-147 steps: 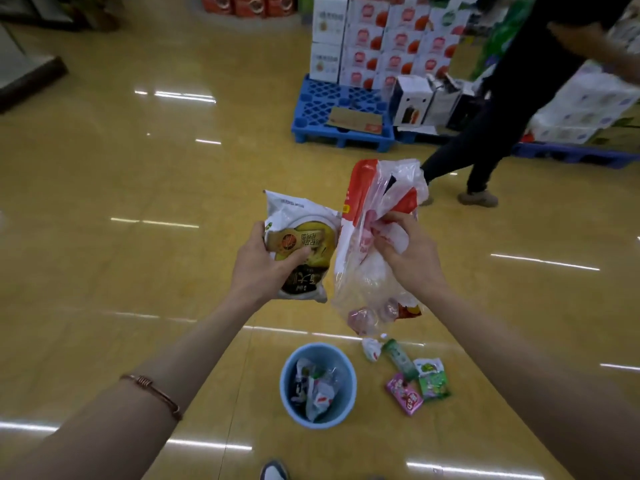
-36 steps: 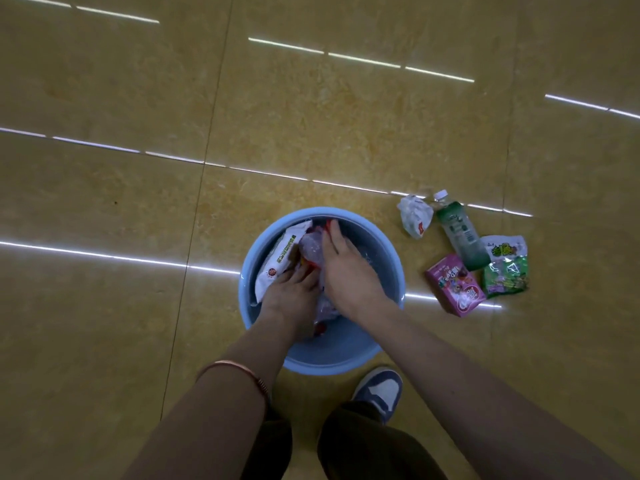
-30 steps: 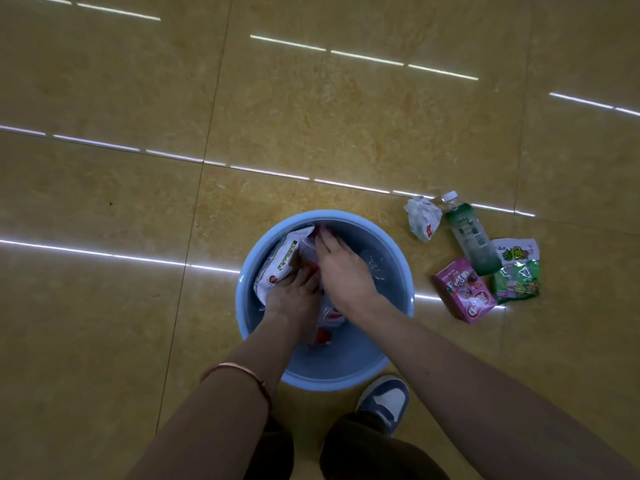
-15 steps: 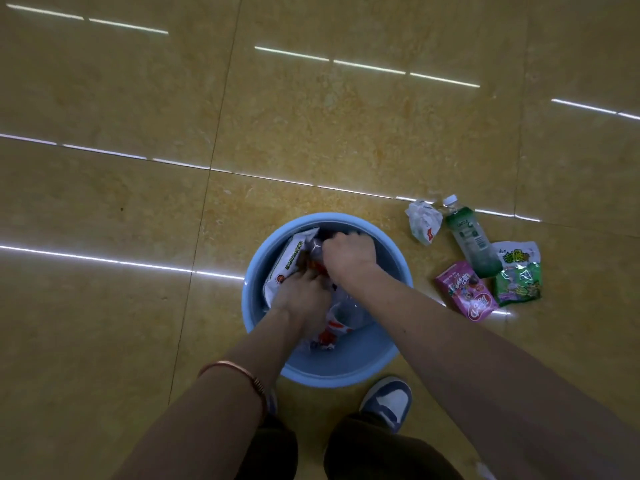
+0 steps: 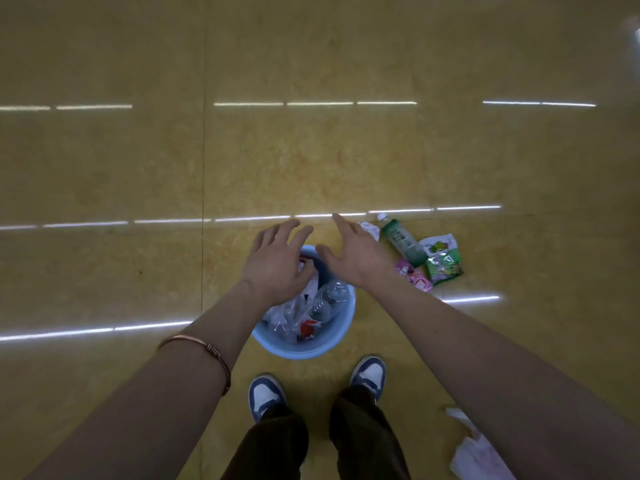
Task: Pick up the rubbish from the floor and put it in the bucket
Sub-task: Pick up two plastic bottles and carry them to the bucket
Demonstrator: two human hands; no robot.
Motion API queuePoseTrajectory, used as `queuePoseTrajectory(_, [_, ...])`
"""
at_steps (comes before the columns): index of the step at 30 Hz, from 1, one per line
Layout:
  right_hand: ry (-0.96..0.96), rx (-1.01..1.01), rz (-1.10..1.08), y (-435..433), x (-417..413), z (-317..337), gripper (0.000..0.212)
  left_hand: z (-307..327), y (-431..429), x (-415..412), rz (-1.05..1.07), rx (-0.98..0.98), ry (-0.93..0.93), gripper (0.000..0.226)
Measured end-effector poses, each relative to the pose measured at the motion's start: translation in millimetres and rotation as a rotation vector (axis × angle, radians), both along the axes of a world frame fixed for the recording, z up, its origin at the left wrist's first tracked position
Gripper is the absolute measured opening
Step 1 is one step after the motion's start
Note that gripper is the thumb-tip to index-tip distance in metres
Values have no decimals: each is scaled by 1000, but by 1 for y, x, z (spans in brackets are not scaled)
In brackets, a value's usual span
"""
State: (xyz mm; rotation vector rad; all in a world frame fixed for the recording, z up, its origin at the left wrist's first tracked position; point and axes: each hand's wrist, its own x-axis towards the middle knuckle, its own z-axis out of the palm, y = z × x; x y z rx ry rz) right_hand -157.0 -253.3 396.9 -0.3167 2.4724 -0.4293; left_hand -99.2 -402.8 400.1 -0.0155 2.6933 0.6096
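Observation:
A light blue bucket [image 5: 332, 344] stands on the yellow floor in front of my feet, stuffed with clear plastic bags and a crushed clear bottle [image 5: 327, 299]. My left hand [image 5: 277, 265] and my right hand [image 5: 353, 251] hover above its far rim, both with fingers spread and holding nothing. To the right of the bucket lie a crumpled white wrapper [image 5: 369, 229], a green bottle [image 5: 401, 240], a pink packet [image 5: 414, 277] and a green packet [image 5: 443, 261].
My two blue and white shoes [image 5: 266, 396] stand just behind the bucket. A white plastic scrap [image 5: 474, 448] lies on the floor at the lower right, partly behind my right forearm. Glossy yellow tiles stretch all around.
Both hands have come up out of the bucket and opened, leaving the bags and packet inside. The view has risen, so the bucket looks smaller and my feet show.

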Motion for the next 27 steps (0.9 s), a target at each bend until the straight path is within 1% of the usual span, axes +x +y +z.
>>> queuePoseTrajectory(3, [23, -58, -166, 27, -10, 47, 73, 47, 17, -23, -42, 26, 85, 59])
queuePoseTrajectory(7, [70, -165, -369, 74, -17, 107, 75, 106, 62, -44, -144, 109, 162, 53])
queuePoseTrajectory(10, [131, -275, -536, 116, -19, 156, 76, 156, 106, -56, -156, 304, 212, 45])
queuePoseTrajectory(13, [201, -393, -684, 166, -11, 211, 76, 214, 152, -63, -99, 526, 160, 21])
queuePoseTrajectory(15, [248, -449, -757, 202, 0, 248, 75, 252, 184, -63, -115, 606, 144, 8])
queuePoseTrajectory(16, [273, -465, -791, 222, 7, 266, 74, 270, 200, -63, -128, 641, 135, 6])
queuePoseTrajectory(18, [320, -477, -855, 262, 22, 299, 74, 306, 237, -60, -155, 687, 121, 9])
queuePoseTrajectory(21, [380, -466, -933, 323, 44, 345, 73, 355, 297, -58, -231, 671, 174, 22])
queuePoseTrajectory(24, [449, -460, -989, 380, 67, 388, 74, 397, 361, -54, -367, 698, 254, 22])
queuePoseTrajectory(27, [510, -466, -1048, 430, 101, 422, 75, 427, 422, -39, -520, 699, 261, 33])
